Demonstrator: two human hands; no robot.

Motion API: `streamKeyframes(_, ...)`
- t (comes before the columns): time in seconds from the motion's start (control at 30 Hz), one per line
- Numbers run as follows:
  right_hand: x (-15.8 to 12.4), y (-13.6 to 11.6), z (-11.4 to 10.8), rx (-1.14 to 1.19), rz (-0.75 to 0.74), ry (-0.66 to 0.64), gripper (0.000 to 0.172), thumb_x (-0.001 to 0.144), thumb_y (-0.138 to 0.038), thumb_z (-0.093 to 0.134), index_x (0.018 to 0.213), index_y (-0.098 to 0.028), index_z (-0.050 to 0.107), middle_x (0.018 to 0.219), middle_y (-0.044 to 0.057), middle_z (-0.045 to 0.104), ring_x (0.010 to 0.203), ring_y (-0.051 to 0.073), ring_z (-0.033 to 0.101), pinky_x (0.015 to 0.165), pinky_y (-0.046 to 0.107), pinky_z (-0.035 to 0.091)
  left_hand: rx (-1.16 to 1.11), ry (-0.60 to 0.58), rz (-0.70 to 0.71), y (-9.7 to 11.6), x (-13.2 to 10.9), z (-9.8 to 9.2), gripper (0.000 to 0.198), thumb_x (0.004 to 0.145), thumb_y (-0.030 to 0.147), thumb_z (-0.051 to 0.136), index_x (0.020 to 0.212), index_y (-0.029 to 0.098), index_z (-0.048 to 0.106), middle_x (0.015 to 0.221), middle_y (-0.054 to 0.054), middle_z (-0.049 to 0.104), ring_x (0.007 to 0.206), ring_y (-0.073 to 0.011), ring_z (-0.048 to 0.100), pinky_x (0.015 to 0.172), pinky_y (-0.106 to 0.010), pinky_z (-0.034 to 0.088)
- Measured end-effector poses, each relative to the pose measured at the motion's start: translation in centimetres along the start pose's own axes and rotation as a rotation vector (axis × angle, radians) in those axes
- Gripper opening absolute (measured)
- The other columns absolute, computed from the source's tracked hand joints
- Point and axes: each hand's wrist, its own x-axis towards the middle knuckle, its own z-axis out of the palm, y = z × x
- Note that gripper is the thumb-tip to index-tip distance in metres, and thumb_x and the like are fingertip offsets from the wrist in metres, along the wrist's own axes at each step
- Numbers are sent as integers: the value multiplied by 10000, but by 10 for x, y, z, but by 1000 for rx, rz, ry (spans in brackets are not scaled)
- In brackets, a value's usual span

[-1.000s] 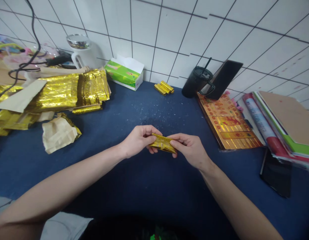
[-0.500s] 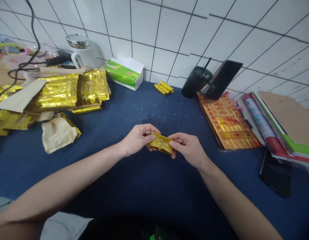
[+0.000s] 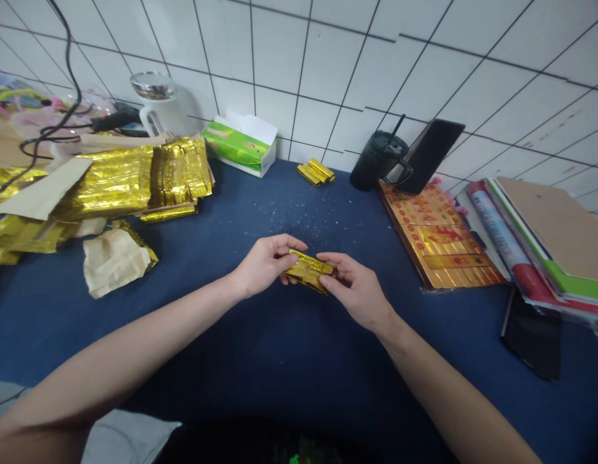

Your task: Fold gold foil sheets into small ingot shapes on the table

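A small folded piece of gold foil paper [image 3: 308, 270] is held between both hands over the middle of the blue tabletop [image 3: 260, 361]. My left hand [image 3: 266, 264] pinches its left end, thumb on top. My right hand [image 3: 356, 289] grips its right end with the fingers curled round it. Three finished gold folded bars [image 3: 316, 171] lie by the wall at the back. A big heap of gold foil sheets [image 3: 135, 177] sits at the left.
A crumpled beige paper [image 3: 113, 260] lies left of my arm. At the back stand a green tissue box [image 3: 237, 147], a white jug [image 3: 161, 106] and a black cup with a straw [image 3: 376, 165]. Gold printed sheets [image 3: 439, 238], stacked books [image 3: 535, 238] and a dark phone [image 3: 531, 328] lie at the right.
The gold piece has been pressed shorter and thicker between the hands. My right hand has slid in closer to the left, its fingers now under and behind the piece.
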Motion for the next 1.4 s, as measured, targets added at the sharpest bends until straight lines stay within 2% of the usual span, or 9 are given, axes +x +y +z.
streamKeyframes(0.17,4,0,-1,262,127,9,232,739,-305,613,921,-160,620,713,15,658,533,116,590,499,273,524,-25,-5,69,-1,-2,3,103,757,101,503,834,114,570,651,13,608,491,-58,554,448,-159,473)
streamKeyframes(0.47,-2,-8,-2,308,-21,112,102,762,-208,583,816,-211,670,728,-12,656,524,110,605,510,272,529,-306,-45,-29,3,-8,6,172,722,120,558,894,114,547,647,-17,655,496,-109,624,467,-190,511)
streamKeyframes(0.57,-4,-9,-11,277,-90,-2,114,796,-192,535,798,-210,647,730,-12,635,571,119,620,607,295,520,-357,-17,-38,5,-9,7,143,708,110,568,822,140,486,595,-3,642,477,-120,623,435,-180,496)
streamKeyframes(0.7,-5,-16,-23,94,-164,-207,309,737,-230,614,1044,-214,584,999,45,619,861,185,604,801,353,472,-378,27,-63,6,-8,6,192,700,99,569,838,150,446,587,-2,637,472,-128,623,423,-178,488)
streamKeyframes(0.87,-5,-17,-20,-126,-155,-39,119,774,-279,592,863,-214,637,798,8,641,739,155,587,708,303,463,-354,35,-103,7,-9,7,172,725,100,544,879,129,473,641,-20,650,495,-132,636,450,-188,490)
streamKeyframes(0.93,-4,-15,-17,-123,-132,16,149,811,-291,540,748,-206,646,711,4,625,672,145,570,658,296,457,-327,31,-96,7,-10,9,117,738,110,541,847,116,498,690,-40,663,539,-136,650,485,-195,499)
streamKeyframes(1.1,-2,-15,-8,-22,-111,161,216,799,-266,539,629,-188,647,812,32,609,745,156,572,682,303,461,-299,20,-27,8,-13,12,88,753,133,552,829,110,514,736,-58,677,640,-158,668,561,-227,517)
streamKeyframes(1.3,-1,-6,3,229,-3,253,75,752,-245,608,711,-182,603,737,7,623,659,142,612,677,310,493,-204,17,133,5,-17,13,141,789,120,501,924,139,467,691,-19,673,654,-148,665,599,-240,524)
streamKeyframes(1.4,-1,-2,7,353,26,305,119,719,-239,645,773,-188,551,706,-7,634,606,147,633,642,315,514,-138,28,201,5,-20,15,130,799,125,492,928,140,483,696,-13,663,675,-140,661,618,-236,525)
